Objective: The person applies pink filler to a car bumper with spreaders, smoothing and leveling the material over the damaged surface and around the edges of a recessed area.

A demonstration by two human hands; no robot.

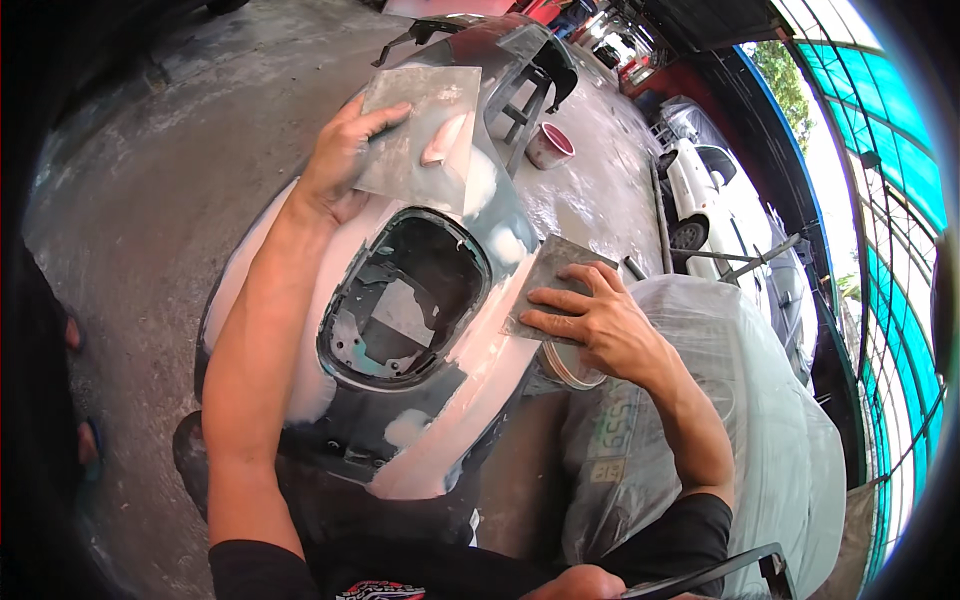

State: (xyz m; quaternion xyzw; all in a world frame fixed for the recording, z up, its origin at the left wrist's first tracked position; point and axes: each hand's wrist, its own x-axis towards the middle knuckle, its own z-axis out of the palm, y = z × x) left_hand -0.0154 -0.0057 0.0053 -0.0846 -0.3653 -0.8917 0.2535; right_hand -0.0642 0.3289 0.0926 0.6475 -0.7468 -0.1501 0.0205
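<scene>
In front of me lies a dark grey car bumper (440,388) with broad pink filler patches and a rounded opening (385,272). My left hand (343,160) grips the edge of a flat grey metal plate (408,165), held above the bumper, thumb on top. A lump of pink filler (447,140) sits on that plate. My right hand (600,318) is closed on a thin grey metal spreader (550,264), fingers laid across its face. The spreader lies at the pink strip along the bumper's right side; its working edge is partly hidden. Beneath my right hand stands a round tin (572,366).
A red bucket (550,147) stands on the wet concrete floor beyond the bumper. To the right sits a car under a plastic sheet (760,400), with a white car (700,185) behind it. At the left edge another person's sandalled foot (88,442) shows.
</scene>
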